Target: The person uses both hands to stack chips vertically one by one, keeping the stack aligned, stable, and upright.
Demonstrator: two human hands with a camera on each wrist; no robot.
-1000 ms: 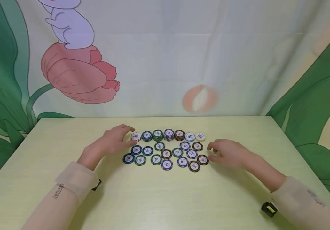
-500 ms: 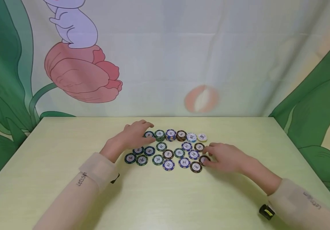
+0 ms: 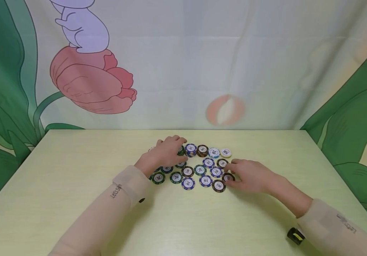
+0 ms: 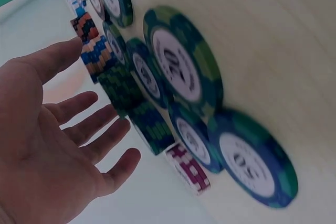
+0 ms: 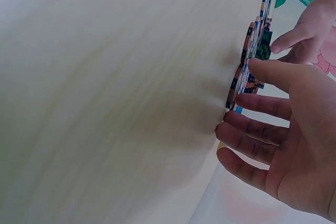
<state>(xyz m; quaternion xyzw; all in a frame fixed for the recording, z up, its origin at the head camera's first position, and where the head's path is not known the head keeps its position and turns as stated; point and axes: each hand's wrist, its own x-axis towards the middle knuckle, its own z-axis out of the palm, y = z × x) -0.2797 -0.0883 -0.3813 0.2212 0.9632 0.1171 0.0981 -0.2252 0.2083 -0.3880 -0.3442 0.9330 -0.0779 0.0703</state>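
Observation:
Poker chips lie on the table in a back row of stacks, with loose chips in front. My left hand point(image 3: 165, 153) hovers over the row's left part, fingers spread and relaxed, hiding some stacks. In the left wrist view its fingertips are beside a green stack point(image 4: 119, 90) and a dark blue-green stack point(image 4: 152, 127), its thumb near a blue-and-orange stack point(image 4: 97, 57). My right hand point(image 3: 252, 176) is at the right end of the loose chips, fingers loosely bent. Its thumb overlaps a brown 100 chip point(image 3: 228, 178), and another brown chip point(image 3: 222, 163) lies by its fingertips.
Right of the blue stack point(image 3: 190, 150) come a brown stack point(image 3: 202, 150), light blue chips point(image 3: 214, 153) and a yellow-edged chip point(image 3: 225, 153). A maroon-and-white stack point(image 4: 189, 169) ends the row at left. Behind the table point(image 3: 183, 220) hangs a printed curtain point(image 3: 170, 71).
My left hand has moved right along the back row, from the leftmost white-topped stack to the green one. My right hand has shifted slightly left, up to the brown chips. The chips keep their arrangement.

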